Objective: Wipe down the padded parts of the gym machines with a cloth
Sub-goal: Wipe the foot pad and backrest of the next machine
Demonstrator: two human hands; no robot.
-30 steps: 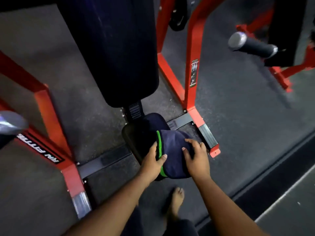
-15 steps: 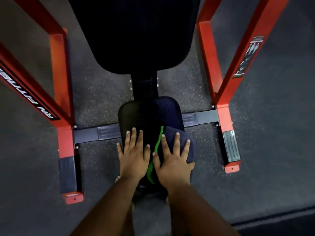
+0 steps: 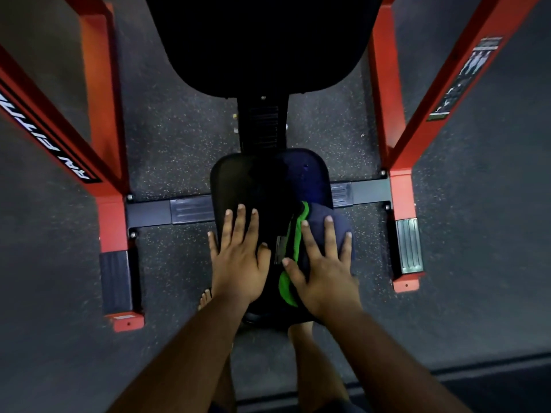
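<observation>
The left red frame rail [image 3: 44,108] is a square-section steel tube with a painted finish. It carries a black strip label with white capital lettering. The label runs off the picture edge and reads upside down from this view. Only fragments of letters are legible, so the brand name cannot be read in full. A ribbed black rubber foot pad [image 3: 114,281] caps the lower end of the left upright.

A flat black crossbar [image 3: 155,211] with ridged tread plates runs across the speckled rubber floor [image 3: 179,144] between the two uprights.

The left hand [image 3: 238,257] lies flat on the left half of the seat pad [image 3: 244,180], with fingers straight and slightly spread. It grips nothing. The seat pad is black, smooth and rounded at the corners. Above it stands a black ribbed adjustment post [image 3: 262,126]. Above that is the larger black backrest pad [image 3: 262,40], also smooth and round-cornered.

The cloth [image 3: 316,222] is dark navy fabric with a bright green trim edge. It lies bunched on the right front part of the seat pad. The right hand [image 3: 322,275] presses flat on the cloth with fingers extended and spread, not curled around it.

The right red frame rail [image 3: 441,93] bears a narrow instruction sticker [image 3: 465,76] with small figures. Its text is too small to read. A ribbed metal tread plate [image 3: 410,245] sits at the base of the right upright.
</observation>
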